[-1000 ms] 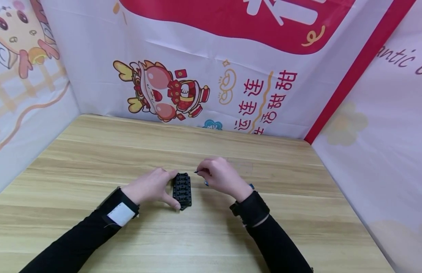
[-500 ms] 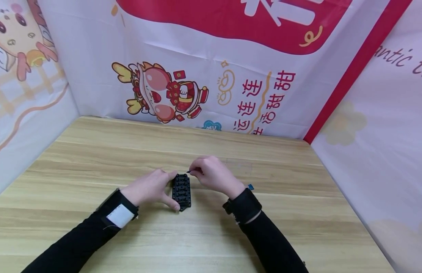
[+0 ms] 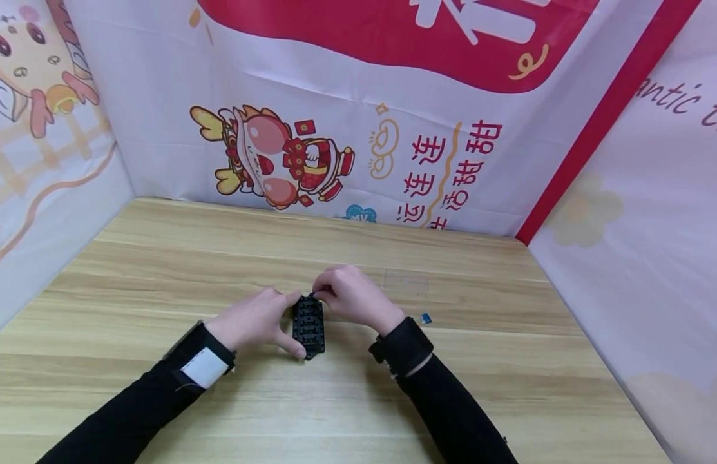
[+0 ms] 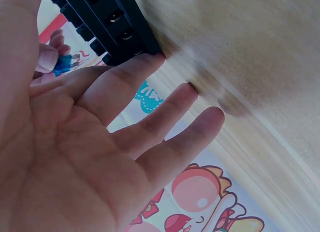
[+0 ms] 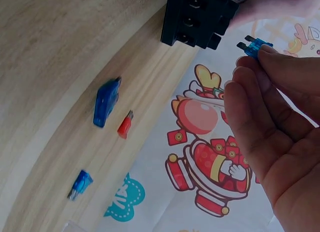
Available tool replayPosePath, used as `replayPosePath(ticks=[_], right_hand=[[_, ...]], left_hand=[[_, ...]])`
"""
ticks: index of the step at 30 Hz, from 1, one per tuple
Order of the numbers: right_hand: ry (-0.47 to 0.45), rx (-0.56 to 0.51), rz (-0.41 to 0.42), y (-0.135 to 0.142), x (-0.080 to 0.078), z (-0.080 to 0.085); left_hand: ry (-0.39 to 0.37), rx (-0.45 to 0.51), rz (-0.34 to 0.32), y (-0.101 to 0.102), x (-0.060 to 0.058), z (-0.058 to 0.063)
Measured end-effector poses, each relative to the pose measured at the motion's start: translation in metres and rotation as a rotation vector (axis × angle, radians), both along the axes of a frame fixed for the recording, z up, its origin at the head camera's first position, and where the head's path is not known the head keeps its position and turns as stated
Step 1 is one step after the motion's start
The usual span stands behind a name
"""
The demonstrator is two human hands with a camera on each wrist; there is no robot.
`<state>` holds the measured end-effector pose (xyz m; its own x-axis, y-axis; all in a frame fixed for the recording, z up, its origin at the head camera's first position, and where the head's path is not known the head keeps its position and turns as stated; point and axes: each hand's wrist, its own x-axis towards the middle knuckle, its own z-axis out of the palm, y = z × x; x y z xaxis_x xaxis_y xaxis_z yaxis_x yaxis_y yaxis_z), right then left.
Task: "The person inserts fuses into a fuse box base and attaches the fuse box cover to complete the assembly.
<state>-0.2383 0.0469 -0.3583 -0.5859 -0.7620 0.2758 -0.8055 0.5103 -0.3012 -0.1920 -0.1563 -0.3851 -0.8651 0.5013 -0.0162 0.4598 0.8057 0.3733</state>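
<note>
A black fuse block point(image 3: 308, 325) with a row of slots lies on the wooden table in the head view. My left hand point(image 3: 258, 317) grips it end to end, thumb at the near end and index finger at the far end; its other fingers are spread out straight in the left wrist view. Between thumb and fingertips, my right hand point(image 3: 357, 298) pinches a blue blade fuse point(image 5: 255, 45), its two metal prongs pointing toward the block. In the right wrist view that fuse is apart from the block's edge. The head view mostly hides it behind the fingers.
On the table point(image 3: 265, 412) lie another blue blade fuse point(image 5: 81, 184), a red fuse point(image 5: 125, 126) and a larger blue plastic piece point(image 5: 106, 102). A flat transparent piece point(image 3: 406, 281) lies behind the right hand. Printed cloth walls point(image 3: 312, 84) stand along the table's back and sides.
My right hand has moved left with the fuse, up to the far end of the block. A blue piece by the right wrist is now uncovered. The left hand stays on the block.
</note>
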Motion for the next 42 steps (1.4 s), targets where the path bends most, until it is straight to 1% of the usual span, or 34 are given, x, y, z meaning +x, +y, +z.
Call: replayPosePath(ticks=[3, 9, 19, 25, 32, 42], right_hand=[[-0.012, 0.005, -0.002, -0.003, -0.001, -0.002], [-0.023, 0.012, -0.021, -0.007, -0.003, -0.005], [-0.058, 0.018, -0.03, -0.012, -0.005, -0.009], [-0.074, 0.028, -0.029, -0.014, -0.007, -0.009], [-0.112, 0.056, -0.049, -0.016, -0.009, -0.008], [-0.109, 0.092, -0.06, -0.018, -0.01, -0.008]], left_hand=[[-0.001, -0.001, 0.004, 0.0, 0.001, 0.001], [0.009, 0.012, -0.012, 0.0, 0.002, 0.002], [-0.003, -0.011, -0.003, 0.0, 0.002, 0.001], [-0.007, -0.009, -0.001, -0.001, 0.002, 0.002], [-0.005, 0.007, -0.007, 0.0, 0.002, 0.002], [0.0, 0.003, -0.006, 0.0, 0.002, 0.001]])
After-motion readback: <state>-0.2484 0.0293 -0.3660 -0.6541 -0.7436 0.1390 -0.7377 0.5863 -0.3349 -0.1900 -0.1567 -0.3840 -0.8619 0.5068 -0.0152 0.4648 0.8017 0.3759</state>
